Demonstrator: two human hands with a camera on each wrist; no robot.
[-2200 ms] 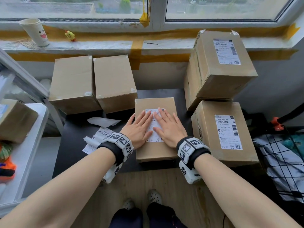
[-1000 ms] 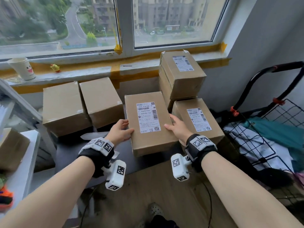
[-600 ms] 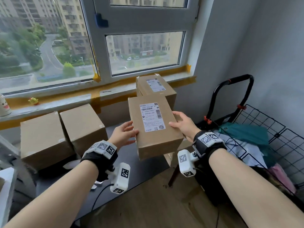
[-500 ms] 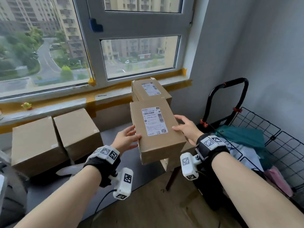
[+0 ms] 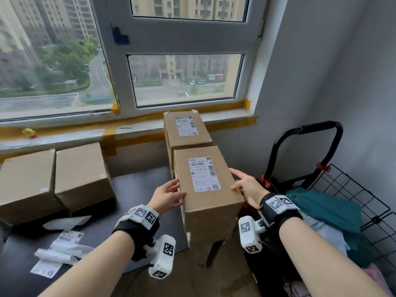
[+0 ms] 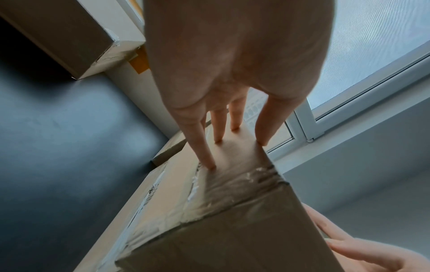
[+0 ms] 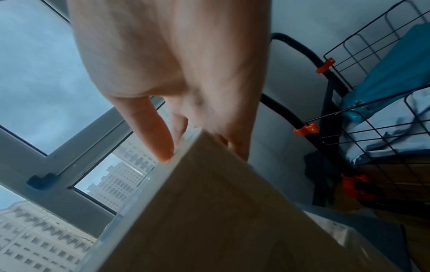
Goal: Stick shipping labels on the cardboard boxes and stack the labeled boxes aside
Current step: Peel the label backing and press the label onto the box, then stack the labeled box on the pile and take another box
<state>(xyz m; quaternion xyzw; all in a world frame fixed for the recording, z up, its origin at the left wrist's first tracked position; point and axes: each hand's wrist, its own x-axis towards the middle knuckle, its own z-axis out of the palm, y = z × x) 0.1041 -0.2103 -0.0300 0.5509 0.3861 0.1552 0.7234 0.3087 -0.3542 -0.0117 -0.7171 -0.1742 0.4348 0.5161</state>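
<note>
A person held a labeled box [image 5: 205,189] between both hands above the right end of the dark table [image 5: 137,189], in front of a taller labeled box [image 5: 186,129] by the windowsill. The left hand [image 5: 166,195] lay against the box's left side w/ fingers straight and slightly spread, tips pressing the taped face in the left wrist view; the right hand [image 5: 246,187] pressed the opposite side, thumb on the top edge and fingers flat, not curled round anything. The label [image 5: 203,174] faced up, its edges apparently stuck flat.

Step in hand, by the look of it: stacking, i.e. carrying a finished box to the labeled pile at right. Whether its base already rested on a box beneath could not be told; the carried box hid what lay under it. Next move likely called for lowering it square onto the pile, edges aligned, then easing both palms off w/o nudging it.

Two unlabeled boxes [image 5: 55,179] sat at left, w/ loose labels [image 5: 60,249] near the front edge.
</note>
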